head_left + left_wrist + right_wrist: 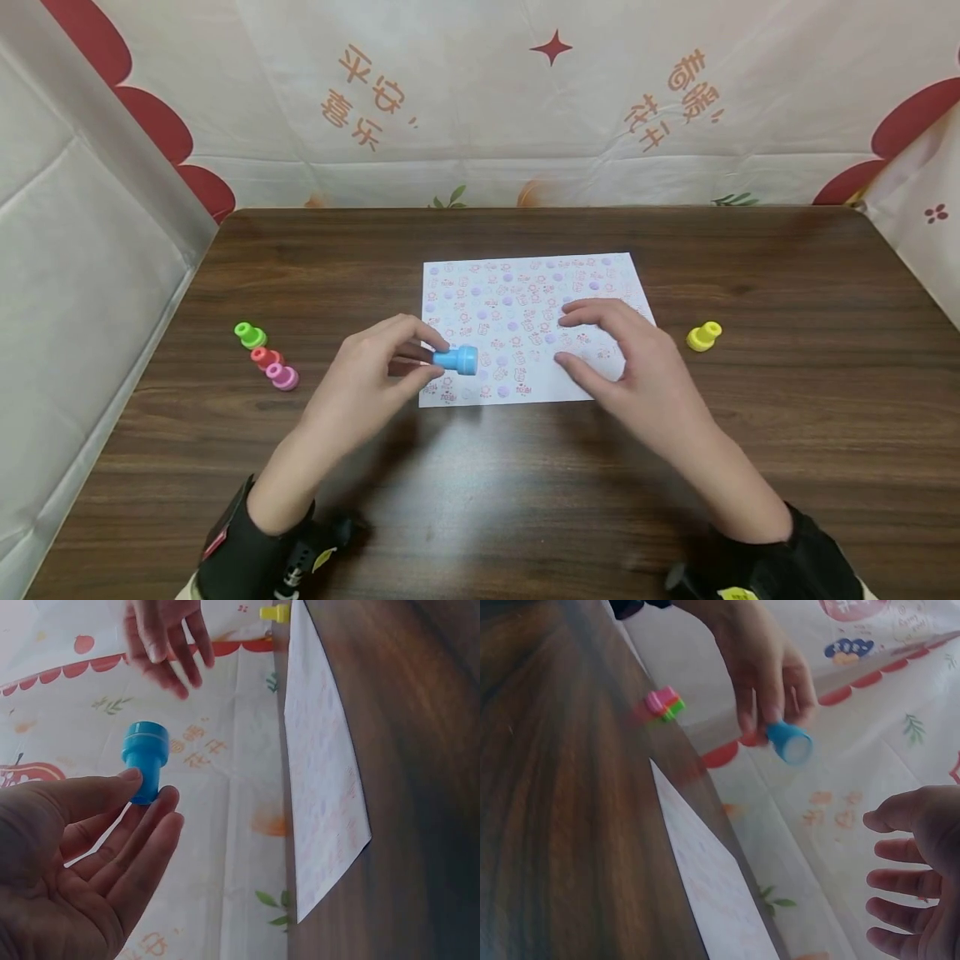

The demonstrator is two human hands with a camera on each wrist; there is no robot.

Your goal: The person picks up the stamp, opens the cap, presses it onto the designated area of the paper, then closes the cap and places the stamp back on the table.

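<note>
Between thumb and fingertips my left hand (375,362) pinches a small blue stamp (459,360) by its narrow end, its wide end pointing right. In the left wrist view the blue stamp (146,759) stands nearly upright in the fingers. Both are over the left part of a white sheet of paper (555,387), which is covered in small red and purple stamped prints. My right hand (637,367) hovers over the sheet's right part, thumb and fingers spread apart and holding nothing. In the right wrist view its fingers (904,881) are loosely extended.
Green (251,335), red (266,358) and pink (282,377) stamps stand in a row on the left of the brown wooden table (480,500). A yellow stamp (704,336) is to the right of the paper. A printed white cloth (480,100) hangs behind the table.
</note>
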